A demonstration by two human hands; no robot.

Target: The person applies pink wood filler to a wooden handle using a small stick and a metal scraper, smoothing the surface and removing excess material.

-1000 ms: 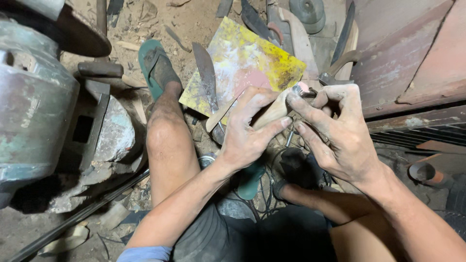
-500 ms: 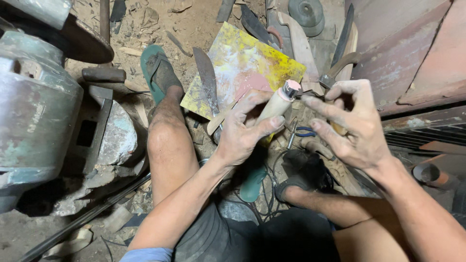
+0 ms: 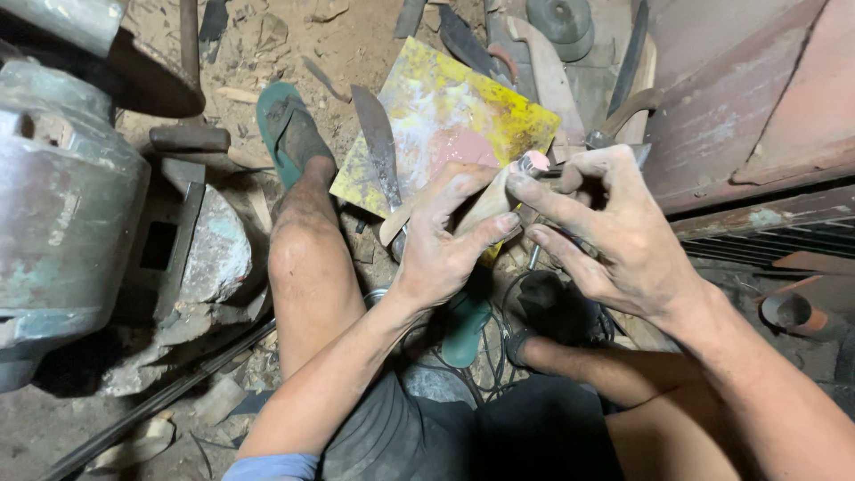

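Wooden handle point(image 3: 485, 203): clasped in left hand point(image 3: 445, 240), pink-smeared tip showing, lower end hidden by the palm.
Right hand point(image 3: 614, 236): fingers pinch a thin dark tool point(image 3: 545, 172) at the tip; its far end unclear.
Room: yellow board point(image 3: 445, 116) and blade point(image 3: 378, 147) just beyond; cluttered floor.

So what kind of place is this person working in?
Probably a small floor-level knife or blade workshop. A bare metal blade lies on a paint-stained yellow board, a heavy grey machine stands on the dirt floor, and the left hand holds a wooden handle.
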